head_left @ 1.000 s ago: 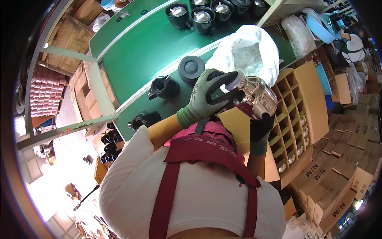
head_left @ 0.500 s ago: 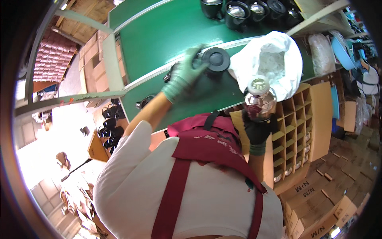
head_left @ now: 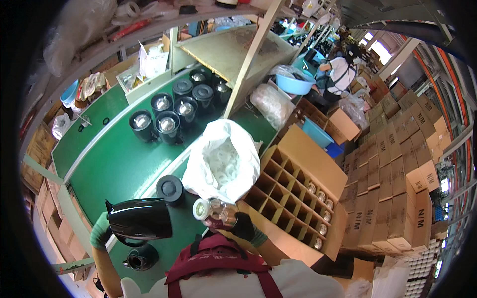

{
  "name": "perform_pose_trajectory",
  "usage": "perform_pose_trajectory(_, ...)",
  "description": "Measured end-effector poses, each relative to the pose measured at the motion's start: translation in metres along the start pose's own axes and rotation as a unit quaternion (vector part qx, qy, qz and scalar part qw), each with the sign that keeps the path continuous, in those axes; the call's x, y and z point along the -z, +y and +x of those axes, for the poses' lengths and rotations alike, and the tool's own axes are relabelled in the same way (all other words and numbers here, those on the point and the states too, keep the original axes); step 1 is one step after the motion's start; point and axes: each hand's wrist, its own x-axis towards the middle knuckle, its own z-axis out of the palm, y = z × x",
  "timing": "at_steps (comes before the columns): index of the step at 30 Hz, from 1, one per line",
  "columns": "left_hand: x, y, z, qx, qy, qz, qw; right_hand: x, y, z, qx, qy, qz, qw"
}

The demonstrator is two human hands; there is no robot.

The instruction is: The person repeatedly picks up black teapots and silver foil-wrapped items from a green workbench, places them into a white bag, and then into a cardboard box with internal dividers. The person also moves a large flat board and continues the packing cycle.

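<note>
My left hand (head_left: 101, 231), in a green glove, is closed on a glossy black jug (head_left: 140, 220). The jug lies on its side in the air with its rim toward the left; part of the hand is hidden behind it. In my right hand (head_left: 243, 227), dark-palmed glove, is a silvery glass flask liner (head_left: 221, 213), tilted, a white ring (head_left: 200, 209) round its mouth. On the green table (head_left: 99, 171) beyond stands a round black piece (head_left: 170, 189) with a ringed top. Another black jug (head_left: 141, 257) is below the held one.
A white bag (head_left: 198, 171) of translucent rings stands close past my right hand. Right of it is a carton (head_left: 318, 159) with dividers, several liners in its cells. Several black jugs (head_left: 167, 124) with silvery insides stand farther back. A post (head_left: 256, 54) rises behind the bag. Another person (head_left: 338, 74) works far off.
The view has swung to the right. My left hand, earlier beside the round black piece, now holds the black jug up. My right hand keeps the liner, now tilted more to the left.
</note>
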Motion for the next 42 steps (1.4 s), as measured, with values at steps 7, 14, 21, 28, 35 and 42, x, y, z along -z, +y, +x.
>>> perform_pose_trajectory(7,-0.116,0.035,0.007,-0.059,-0.082,0.097,0.99,-0.005,0.022,0.016,0.007,-0.025,-0.034,0.999)
perform_pose_trajectory(14,-0.121,0.045,-0.002,0.025,-0.11,-0.049,0.992,0.012,-0.005,0.043,0.104,-0.049,-0.24,0.964)
perform_pose_trajectory(21,-0.108,0.039,0.01,-0.102,-0.16,0.062,0.98,-0.005,-0.049,0.046,0.141,-0.086,-0.317,0.934)
perform_pose_trajectory(28,-0.069,-0.014,0.003,-0.195,0.067,0.123,0.971,-0.066,-0.069,0.103,-0.095,-0.064,0.08,0.99)
perform_pose_trajectory(35,-0.01,-0.068,0.058,-0.015,0.238,0.228,0.944,-0.137,-0.059,0.252,0.214,-0.145,-0.314,0.914)
perform_pose_trajectory(42,0.004,-0.128,-0.06,0.144,0.203,0.524,0.814,-0.061,0.037,0.417,0.264,0.023,-0.807,0.527)
